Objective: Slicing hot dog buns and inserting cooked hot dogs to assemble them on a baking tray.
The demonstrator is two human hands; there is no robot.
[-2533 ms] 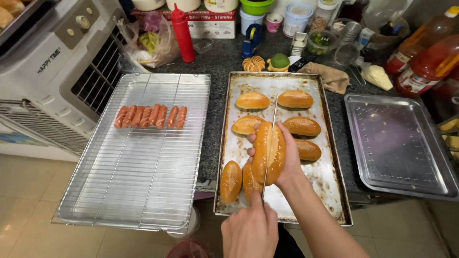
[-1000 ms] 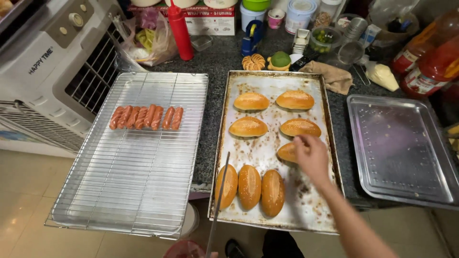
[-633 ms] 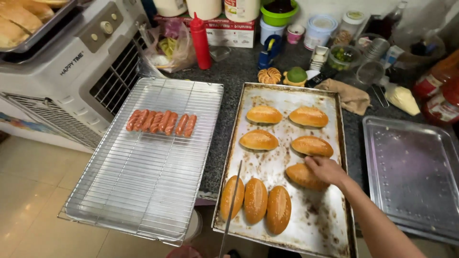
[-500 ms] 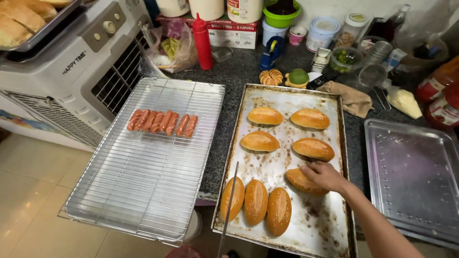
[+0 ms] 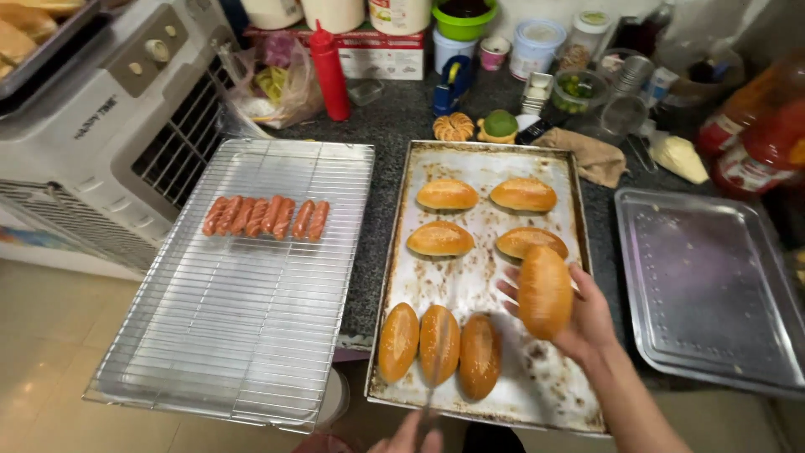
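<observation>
Right hand lifts a bread roll over the baking tray.

The right arm reaches in from the lower right of the frame, palm up, fingers curled around the roll, which stands upright just right of the frame's centre, above the tray. The left hand shows only at the bottom edge, fingers closed on a thin knife whose blade points up over the three rolls in the tray's lower left. Four more rolls lie in its upper half. On the left, a wire rack holds a row of sausages; an empty metal tray sits on the dark surface at the right.
</observation>
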